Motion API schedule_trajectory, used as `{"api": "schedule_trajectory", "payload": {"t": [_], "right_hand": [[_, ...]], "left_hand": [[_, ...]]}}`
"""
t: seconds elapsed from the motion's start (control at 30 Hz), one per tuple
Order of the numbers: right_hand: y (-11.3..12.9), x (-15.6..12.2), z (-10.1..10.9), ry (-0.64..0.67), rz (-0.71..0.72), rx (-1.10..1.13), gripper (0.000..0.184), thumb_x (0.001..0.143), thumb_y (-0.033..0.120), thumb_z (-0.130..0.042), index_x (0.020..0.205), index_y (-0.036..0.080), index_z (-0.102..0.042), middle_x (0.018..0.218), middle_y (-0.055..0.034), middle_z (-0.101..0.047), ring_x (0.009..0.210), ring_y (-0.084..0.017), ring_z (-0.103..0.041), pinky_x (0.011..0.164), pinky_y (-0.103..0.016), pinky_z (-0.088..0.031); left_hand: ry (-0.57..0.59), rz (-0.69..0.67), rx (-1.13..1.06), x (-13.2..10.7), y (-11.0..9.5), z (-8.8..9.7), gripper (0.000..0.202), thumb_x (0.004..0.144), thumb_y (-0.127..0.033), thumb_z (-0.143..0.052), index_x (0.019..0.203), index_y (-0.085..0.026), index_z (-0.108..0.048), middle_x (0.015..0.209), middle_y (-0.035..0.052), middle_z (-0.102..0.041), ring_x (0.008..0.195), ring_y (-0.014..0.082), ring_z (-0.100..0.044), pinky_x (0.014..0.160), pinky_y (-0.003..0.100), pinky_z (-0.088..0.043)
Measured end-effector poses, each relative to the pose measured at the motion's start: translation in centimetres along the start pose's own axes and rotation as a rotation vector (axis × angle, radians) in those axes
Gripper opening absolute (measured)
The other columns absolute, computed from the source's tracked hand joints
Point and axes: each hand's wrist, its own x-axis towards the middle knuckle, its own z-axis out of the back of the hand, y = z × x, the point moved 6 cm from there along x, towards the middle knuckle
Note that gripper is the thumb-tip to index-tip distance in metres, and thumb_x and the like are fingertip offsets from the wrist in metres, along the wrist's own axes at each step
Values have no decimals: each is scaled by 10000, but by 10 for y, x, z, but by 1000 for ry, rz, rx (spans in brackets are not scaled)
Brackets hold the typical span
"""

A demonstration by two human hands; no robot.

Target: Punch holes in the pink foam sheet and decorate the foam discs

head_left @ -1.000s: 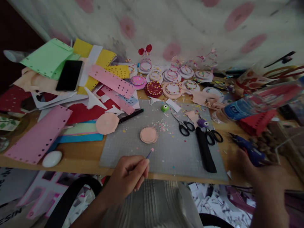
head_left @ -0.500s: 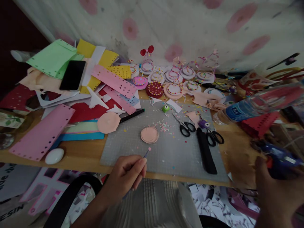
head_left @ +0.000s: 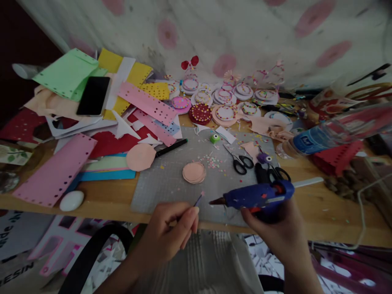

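My left hand [head_left: 173, 228] is closed in a pinch around a thin bluish stick [head_left: 198, 200], which has a tiny pink piece [head_left: 202, 193] at its tip. My right hand [head_left: 277, 228] grips a blue hot glue gun [head_left: 255, 196]. Its dark nozzle points left, a short way from the pink piece and apart from it. Beyond both hands, a round peach paper disc [head_left: 194, 172] lies on the grey cutting mat [head_left: 165, 192]. Small pastel confetti pieces [head_left: 212, 161] are scattered beside the disc.
Scissors [head_left: 240, 161] lie behind the glue gun. A bottle [head_left: 312, 141] leans at the right. Decorated paper discs [head_left: 200, 113] line the back. Coloured paper sheets, a phone [head_left: 94, 96] and a white egg-shaped object [head_left: 72, 201] occupy the left. The glue gun's cord [head_left: 363, 220] hangs at right.
My right hand has brought the glue gun from the far right edge in to the left, over the mat. The left hand, with the stick, has shifted slightly right.
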Motion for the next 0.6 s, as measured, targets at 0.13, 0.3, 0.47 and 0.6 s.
{"api": "schedule_trajectory", "payload": {"t": [0.13,0.3,0.47,0.6], "right_hand": [[16,6,-6,-5,16,32,309,621,194,-718,843,235,-507,674,50,-628,488,-100,-566,421,-189,-457],[15,6,0,-34,58,-77,300,652,222,-712,862,231,-499,639,57,-601,445,-98,-526,419,-208,-445],[1,1,7,-20,97,-229,319,663,273,-712,912,218,-520,698,28,-596,525,-128,-554,489,-250,-464],[-2,0,12,-40,63,-297,316,659,320,-702,891,225,-510,707,17,-580,571,-153,-557,532,-281,-458]], "left_hand": [[-30,1,45,-1,-3,2,423,965,-387,-392,614,-171,-488,423,-71,-382,381,60,-359,416,174,-282],[-34,-24,84,-1,-5,3,413,969,-363,-382,619,-173,-491,432,-71,-384,385,60,-360,425,180,-288],[-23,-27,108,0,-5,2,406,970,-350,-377,618,-177,-484,433,-68,-381,396,67,-379,430,193,-289],[-29,-39,138,0,-5,2,401,971,-335,-382,619,-176,-491,447,-66,-390,400,64,-383,447,203,-298]]}}
